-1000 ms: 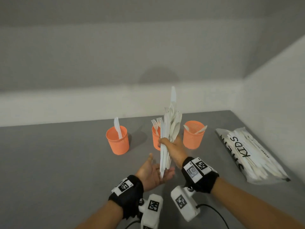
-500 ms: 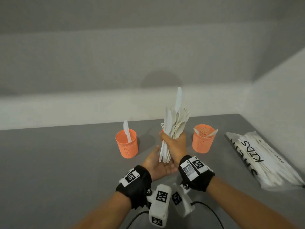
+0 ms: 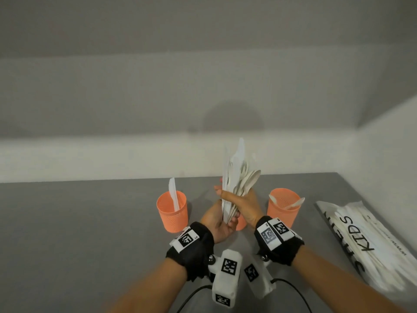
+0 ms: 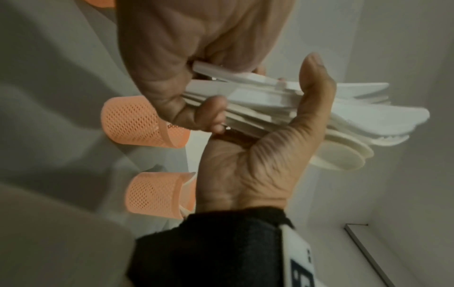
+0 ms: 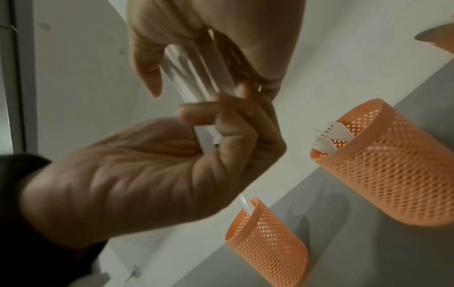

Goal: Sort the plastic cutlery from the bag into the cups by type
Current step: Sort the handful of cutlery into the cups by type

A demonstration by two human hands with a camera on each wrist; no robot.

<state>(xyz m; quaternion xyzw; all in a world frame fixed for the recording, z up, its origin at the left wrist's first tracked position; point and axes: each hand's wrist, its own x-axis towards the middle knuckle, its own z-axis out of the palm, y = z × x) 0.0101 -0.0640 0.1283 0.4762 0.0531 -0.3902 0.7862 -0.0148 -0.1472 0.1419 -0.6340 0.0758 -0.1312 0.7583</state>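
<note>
My right hand [image 3: 244, 204] grips a bundle of white plastic cutlery [image 3: 237, 172] upright above the table, with knife blades and spoon bowls fanned out on top. My left hand [image 3: 216, 224] comes from below, its fingers and thumb curled round the lower handle ends [image 5: 194, 73]. Three orange mesh cups stand behind the hands. The left cup [image 3: 172, 211] holds a knife. Forks show in the middle cup [image 5: 383, 165], which is mostly hidden in the head view. The right cup [image 3: 283, 206] holds spoons.
The printed white cutlery bag [image 3: 365, 236] lies flat at the right, next to the side wall. The grey table [image 3: 90, 222] meets a pale back wall just behind the cups. Cables from the wrist cameras trail near the front edge.
My left hand has risen from open beneath the bundle to curl round its handle ends. My right hand has kept hold of the bundle and drawn it slightly nearer.
</note>
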